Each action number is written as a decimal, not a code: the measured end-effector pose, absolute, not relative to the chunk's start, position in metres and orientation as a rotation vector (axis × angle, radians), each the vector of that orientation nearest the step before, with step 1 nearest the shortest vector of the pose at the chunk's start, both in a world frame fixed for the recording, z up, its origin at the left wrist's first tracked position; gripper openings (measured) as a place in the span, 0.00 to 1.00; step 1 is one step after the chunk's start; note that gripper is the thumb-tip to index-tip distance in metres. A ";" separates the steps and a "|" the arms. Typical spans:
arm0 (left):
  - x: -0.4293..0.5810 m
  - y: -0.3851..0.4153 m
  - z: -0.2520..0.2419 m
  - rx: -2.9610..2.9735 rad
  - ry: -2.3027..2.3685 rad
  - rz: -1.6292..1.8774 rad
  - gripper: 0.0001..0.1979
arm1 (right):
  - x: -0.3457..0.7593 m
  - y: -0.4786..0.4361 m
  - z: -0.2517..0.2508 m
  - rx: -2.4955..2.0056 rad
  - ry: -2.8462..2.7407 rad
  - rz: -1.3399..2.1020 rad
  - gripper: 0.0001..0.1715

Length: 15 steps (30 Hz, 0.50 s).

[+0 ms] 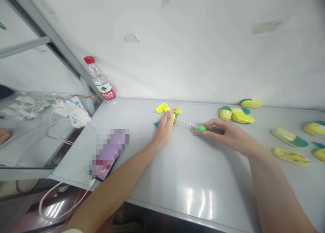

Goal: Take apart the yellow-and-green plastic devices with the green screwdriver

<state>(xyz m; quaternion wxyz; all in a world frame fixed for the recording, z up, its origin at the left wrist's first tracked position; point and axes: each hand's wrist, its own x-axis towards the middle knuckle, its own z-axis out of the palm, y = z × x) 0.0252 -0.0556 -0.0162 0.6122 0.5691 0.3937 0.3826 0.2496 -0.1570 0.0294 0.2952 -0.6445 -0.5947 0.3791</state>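
My left hand (165, 126) is closed around a small yellow and teal plastic piece (173, 117) on the white table (177, 165). My right hand (225, 133) grips a screwdriver with a green handle (203, 127). Its thin metal shaft points left and its tip reaches the piece under my left hand. Two loose yellow parts (162, 108) lie just behind my left hand. A few tiny brass-coloured bits (194, 133), perhaps screws, lie by the screwdriver handle.
Several yellow and green plastic shells (238, 115) lie along the table's right side. A water bottle with a red cap (101, 80) stands at the back left by the wall. A blurred-out flat device (108, 152) with a white cable lies near the left edge. Another bench with wires is at the left.
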 end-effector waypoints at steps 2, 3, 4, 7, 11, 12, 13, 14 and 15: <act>0.026 -0.055 -0.014 1.264 0.919 0.864 0.30 | 0.248 -0.157 0.030 -1.727 -1.619 0.986 0.31; 0.026 -0.055 -0.012 1.246 0.924 0.859 0.29 | 0.247 -0.157 0.032 -1.735 -1.646 1.019 0.32; 0.025 -0.055 -0.011 1.232 0.928 0.854 0.29 | 0.246 -0.157 0.033 -1.738 -1.669 1.066 0.34; 0.025 -0.053 -0.007 1.199 0.941 0.828 0.30 | 0.242 -0.158 0.036 -1.746 -1.647 1.191 0.36; 0.022 -0.050 -0.008 1.314 0.946 0.806 0.29 | 0.241 -0.157 0.037 -1.768 -1.539 1.094 0.34; 0.021 -0.049 -0.009 1.383 0.937 0.796 0.29 | 0.241 -0.157 0.037 -1.764 -1.543 1.048 0.34; 0.020 -0.048 -0.010 1.451 0.921 0.776 0.31 | 0.242 -0.158 0.037 -1.759 -1.565 1.032 0.34; 0.018 -0.046 -0.010 1.505 0.899 0.746 0.34 | 0.244 -0.158 0.037 -1.754 -1.602 1.053 0.33; 0.017 -0.045 -0.011 1.539 0.870 0.708 0.36 | 0.245 -0.158 0.037 -1.752 -1.642 1.099 0.33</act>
